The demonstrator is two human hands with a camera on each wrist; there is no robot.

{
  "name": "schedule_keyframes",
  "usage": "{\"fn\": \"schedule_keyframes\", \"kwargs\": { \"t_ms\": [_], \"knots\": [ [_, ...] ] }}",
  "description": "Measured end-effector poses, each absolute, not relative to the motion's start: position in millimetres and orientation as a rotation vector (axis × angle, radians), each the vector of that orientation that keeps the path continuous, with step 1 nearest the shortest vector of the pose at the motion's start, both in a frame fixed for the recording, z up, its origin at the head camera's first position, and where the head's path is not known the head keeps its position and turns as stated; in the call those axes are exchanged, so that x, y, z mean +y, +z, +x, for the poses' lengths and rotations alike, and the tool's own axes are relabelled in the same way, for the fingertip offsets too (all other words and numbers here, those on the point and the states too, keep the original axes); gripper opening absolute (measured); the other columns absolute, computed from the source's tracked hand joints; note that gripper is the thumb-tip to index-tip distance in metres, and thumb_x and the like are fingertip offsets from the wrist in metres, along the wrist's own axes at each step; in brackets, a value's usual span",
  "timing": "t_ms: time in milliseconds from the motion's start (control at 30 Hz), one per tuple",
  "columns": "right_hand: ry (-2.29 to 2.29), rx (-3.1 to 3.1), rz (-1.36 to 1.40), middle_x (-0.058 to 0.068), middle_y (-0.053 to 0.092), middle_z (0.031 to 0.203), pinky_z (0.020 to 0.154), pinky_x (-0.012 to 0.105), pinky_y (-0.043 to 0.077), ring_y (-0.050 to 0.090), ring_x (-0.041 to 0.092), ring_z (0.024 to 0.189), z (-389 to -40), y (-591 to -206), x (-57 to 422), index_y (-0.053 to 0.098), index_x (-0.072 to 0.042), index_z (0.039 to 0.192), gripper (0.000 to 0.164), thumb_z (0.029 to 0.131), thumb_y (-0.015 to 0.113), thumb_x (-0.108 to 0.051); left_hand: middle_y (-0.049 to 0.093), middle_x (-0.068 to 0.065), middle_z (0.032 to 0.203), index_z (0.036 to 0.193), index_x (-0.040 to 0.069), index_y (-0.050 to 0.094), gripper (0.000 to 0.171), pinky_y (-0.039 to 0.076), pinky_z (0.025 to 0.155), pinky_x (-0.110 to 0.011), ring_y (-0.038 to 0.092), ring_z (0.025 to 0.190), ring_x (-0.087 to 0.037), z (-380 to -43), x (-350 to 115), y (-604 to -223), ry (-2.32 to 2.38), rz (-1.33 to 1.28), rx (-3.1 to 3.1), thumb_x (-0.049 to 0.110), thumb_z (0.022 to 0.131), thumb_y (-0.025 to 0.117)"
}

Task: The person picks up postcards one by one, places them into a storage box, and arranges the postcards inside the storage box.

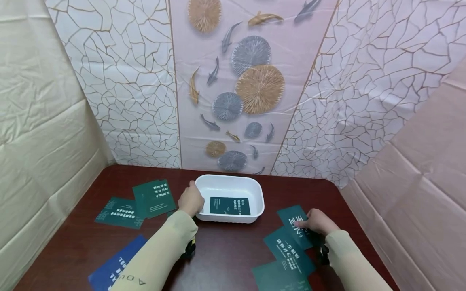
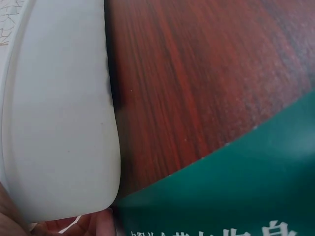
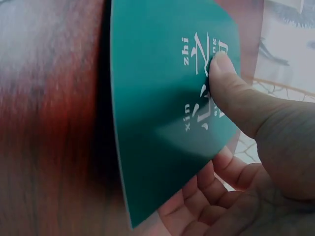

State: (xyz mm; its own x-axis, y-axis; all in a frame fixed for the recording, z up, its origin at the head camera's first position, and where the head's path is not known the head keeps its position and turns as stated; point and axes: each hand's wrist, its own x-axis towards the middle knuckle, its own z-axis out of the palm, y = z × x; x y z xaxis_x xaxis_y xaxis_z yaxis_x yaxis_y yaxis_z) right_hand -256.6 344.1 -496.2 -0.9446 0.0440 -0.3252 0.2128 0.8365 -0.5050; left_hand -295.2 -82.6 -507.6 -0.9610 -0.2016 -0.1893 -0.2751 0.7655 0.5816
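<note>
White tray (image 2: 59,108) — green card (image 2: 221,187) (white-lettered) near its corner

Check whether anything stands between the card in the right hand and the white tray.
Nothing visible does. Between the green card in the right hand and the white tray lies only bare tabletop, with the tray's raised right rim to clear. The left hand grips the tray's left end, out of that path.

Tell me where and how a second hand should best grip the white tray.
Probably best to pinch the white tray by its right rim, coming from the right: the raised wall offers a thin edge and that side stands free, while the left hand holds the left end.
</note>
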Motion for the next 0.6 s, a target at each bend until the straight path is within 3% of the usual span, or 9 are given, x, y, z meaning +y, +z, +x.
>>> {"fn": "schedule_keyframes", "kwargs": {
  "t_ms": [100, 267, 400, 600],
  "knots": [
    [-0.806, 2.735, 0.165, 0.014, 0.052, 0.081, 0.059, 0.035, 0.050, 0.053, 0.025, 0.072, -258.5, -491.0, 348.6, 0.046, 0.003, 0.096, 0.049, 0.083, 0.077, -0.034, 0.058, -0.024, 0.118, 0.148, -0.003, 0.022, 0.072, 0.049, 0.081, -0.053, 0.062, 0.096, -0.034, -294.8, -81.8, -505.9, 0.961, -0.386, 2.845, 0.010, 0.089, 0.062],
    [-0.752, 2.801, 0.061, 0.012, 0.050, 0.080, 0.060, 0.035, 0.044, 0.050, 0.024, 0.073, -268.2, -476.9, 351.2, 0.049, -0.001, 0.092, 0.025, 0.092, 0.068, -0.017, 0.059, -0.022, 0.117, 0.149, -0.001, 0.021, 0.073, 0.050, 0.078, -0.052, 0.062, 0.093, -0.033, -293.8, -81.2, -503.5, 0.954, -0.393, 2.846, 0.011, 0.090, 0.061],
    [-0.721, 2.851, -0.070, 0.012, 0.056, 0.087, 0.063, 0.036, 0.047, 0.053, 0.024, 0.076, -278.5, -463.8, 350.1, 0.055, -0.002, 0.097, 0.008, 0.097, 0.058, -0.009, 0.059, -0.023, 0.115, 0.149, -0.002, 0.022, 0.072, 0.051, 0.077, -0.051, 0.062, 0.091, -0.032, -294.3, -81.3, -504.1, 0.962, -0.393, 2.851, 0.010, 0.090, 0.062],
    [-0.729, 2.898, -0.182, 0.011, 0.057, 0.086, 0.063, 0.035, 0.045, 0.053, 0.022, 0.073, -287.2, -447.8, 341.9, 0.058, -0.002, 0.104, 0.009, 0.099, 0.053, -0.008, 0.059, -0.023, 0.113, 0.147, -0.003, 0.024, 0.071, 0.051, 0.078, -0.052, 0.062, 0.091, -0.033, -294.6, -82.5, -505.2, 0.970, -0.385, 2.857, 0.009, 0.089, 0.063]
  ]
}}
